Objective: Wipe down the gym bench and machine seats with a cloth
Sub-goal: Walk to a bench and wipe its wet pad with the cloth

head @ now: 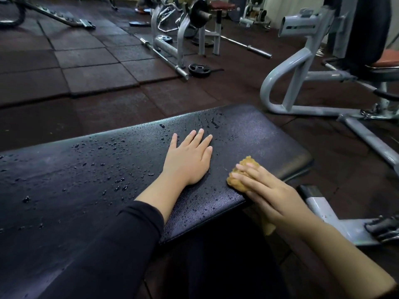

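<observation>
1. Both my hands are on the black bench pad [108,169], set apart from each other: my left hand [190,158] lies flat with fingers straight, bracing, and my right hand [265,190] presses a tan cloth [241,175] down with nearly straight fingers near the pad's near edge.
2. Water droplets [118,182] bead across most of the pad, thickest to the left of my left hand; that whole stretch looks unwiped to me.
3. Risk: my bracing palm sits on wet vinyl and could slide if I lean in.
4. Risk: the cloth is small and bunched, so I judge it may smear water instead of lifting it.
5. Risk: pressing this near the edge, the cloth could slip off toward the grey metal frame [323,214] below.
6. A machine seat [386,61] with an orange-brown pad stands well apart to the right, untouched by either hand.
</observation>
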Demonstrator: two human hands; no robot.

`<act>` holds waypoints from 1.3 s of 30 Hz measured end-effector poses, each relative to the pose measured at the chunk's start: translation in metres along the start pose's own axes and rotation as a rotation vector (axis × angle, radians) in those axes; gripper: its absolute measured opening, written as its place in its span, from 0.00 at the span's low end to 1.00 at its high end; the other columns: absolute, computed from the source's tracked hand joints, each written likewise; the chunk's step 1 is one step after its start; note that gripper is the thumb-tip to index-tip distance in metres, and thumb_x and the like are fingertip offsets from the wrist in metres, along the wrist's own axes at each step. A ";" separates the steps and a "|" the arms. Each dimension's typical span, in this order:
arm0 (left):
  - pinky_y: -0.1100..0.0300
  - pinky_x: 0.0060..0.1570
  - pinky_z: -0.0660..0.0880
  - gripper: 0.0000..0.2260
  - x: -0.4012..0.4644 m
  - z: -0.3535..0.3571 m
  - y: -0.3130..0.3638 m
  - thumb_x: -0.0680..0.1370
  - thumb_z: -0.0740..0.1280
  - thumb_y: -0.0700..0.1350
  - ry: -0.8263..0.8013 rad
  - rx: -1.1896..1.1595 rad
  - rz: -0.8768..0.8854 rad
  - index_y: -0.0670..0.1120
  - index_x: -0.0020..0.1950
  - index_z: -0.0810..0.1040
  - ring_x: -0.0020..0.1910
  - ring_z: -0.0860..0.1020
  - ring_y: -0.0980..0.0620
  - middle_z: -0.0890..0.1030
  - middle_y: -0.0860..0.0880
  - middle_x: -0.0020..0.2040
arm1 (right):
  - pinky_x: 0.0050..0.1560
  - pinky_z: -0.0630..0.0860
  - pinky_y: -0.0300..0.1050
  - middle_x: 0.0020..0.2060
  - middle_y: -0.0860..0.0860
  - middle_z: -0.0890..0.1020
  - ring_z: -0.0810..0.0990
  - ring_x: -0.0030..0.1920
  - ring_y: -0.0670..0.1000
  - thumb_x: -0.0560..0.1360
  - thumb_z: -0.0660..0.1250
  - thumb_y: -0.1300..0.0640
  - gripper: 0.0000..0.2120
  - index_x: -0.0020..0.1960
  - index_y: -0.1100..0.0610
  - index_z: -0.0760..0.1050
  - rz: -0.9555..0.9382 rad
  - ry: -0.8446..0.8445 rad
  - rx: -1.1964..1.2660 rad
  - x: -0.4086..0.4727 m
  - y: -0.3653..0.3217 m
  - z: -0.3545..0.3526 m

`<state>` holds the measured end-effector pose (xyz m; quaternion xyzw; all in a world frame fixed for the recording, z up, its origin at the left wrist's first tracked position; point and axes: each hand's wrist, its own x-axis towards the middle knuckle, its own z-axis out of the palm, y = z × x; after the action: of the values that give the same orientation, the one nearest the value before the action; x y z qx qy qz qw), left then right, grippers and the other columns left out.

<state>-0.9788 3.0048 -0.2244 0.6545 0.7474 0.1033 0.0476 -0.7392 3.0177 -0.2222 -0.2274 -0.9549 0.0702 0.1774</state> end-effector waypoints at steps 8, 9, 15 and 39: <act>0.45 0.75 0.38 0.22 0.001 -0.002 0.000 0.84 0.41 0.54 -0.018 -0.008 -0.002 0.56 0.79 0.48 0.78 0.45 0.56 0.47 0.56 0.80 | 0.75 0.49 0.41 0.71 0.44 0.66 0.61 0.74 0.47 0.78 0.48 0.43 0.22 0.69 0.45 0.66 0.257 -0.012 0.037 0.028 0.043 -0.010; 0.45 0.75 0.38 0.22 0.002 -0.002 0.000 0.84 0.41 0.54 -0.016 -0.011 -0.003 0.56 0.79 0.48 0.78 0.45 0.56 0.47 0.56 0.80 | 0.74 0.47 0.37 0.71 0.45 0.67 0.62 0.73 0.49 0.77 0.48 0.43 0.23 0.69 0.47 0.67 0.247 -0.020 -0.001 0.037 0.035 -0.003; 0.47 0.75 0.39 0.22 0.003 -0.001 -0.002 0.84 0.42 0.53 -0.009 -0.038 0.000 0.56 0.79 0.50 0.78 0.45 0.57 0.48 0.56 0.80 | 0.75 0.52 0.46 0.74 0.47 0.61 0.58 0.75 0.49 0.81 0.51 0.49 0.22 0.73 0.52 0.64 -0.059 -0.111 -0.031 0.021 -0.006 0.008; 0.46 0.75 0.37 0.26 0.017 -0.010 -0.055 0.81 0.42 0.62 0.034 0.025 -0.200 0.58 0.79 0.46 0.78 0.42 0.54 0.46 0.54 0.80 | 0.74 0.44 0.51 0.76 0.51 0.55 0.48 0.76 0.54 0.82 0.50 0.54 0.22 0.76 0.47 0.54 0.465 -0.118 -0.027 0.134 0.079 0.014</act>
<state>-1.0369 3.0144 -0.2259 0.5755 0.8109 0.0997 0.0369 -0.8232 3.1485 -0.2111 -0.4391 -0.8864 0.1095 0.0975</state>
